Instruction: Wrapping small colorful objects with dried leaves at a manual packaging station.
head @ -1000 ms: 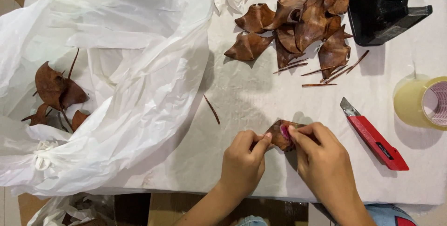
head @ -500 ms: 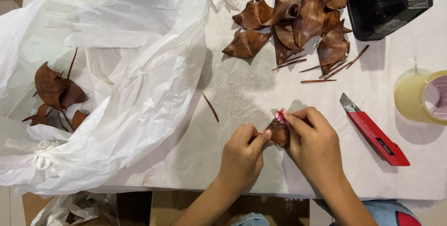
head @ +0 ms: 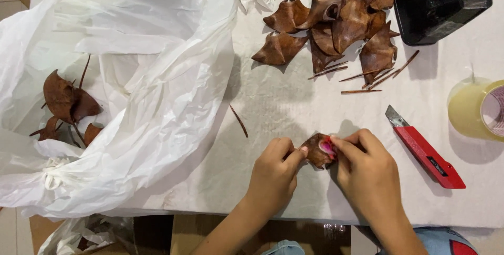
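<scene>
Both hands pinch one small brown dried leaf (head: 316,150) just above the white-covered table, near its front edge. My left hand (head: 273,173) grips the leaf's left side with thumb and fingertips. My right hand (head: 367,171) grips its right side, a pink-painted thumbnail pressed on the leaf. The leaf looks folded or curled between the fingers. A loose thin brown stem (head: 238,120) lies on the cloth to the left of the hands.
A pile of folded brown leaves (head: 341,18) and several stems (head: 367,76) lies at the back. A red utility knife (head: 425,150) and tape roll (head: 480,109) sit right. A black device (head: 436,3) stands back right. A white plastic bag (head: 115,92) with leaves (head: 65,97) fills the left.
The hands have shifted slightly while working the leaf between the fingers; the leaf has turned a little. Nothing else on the table has moved.
</scene>
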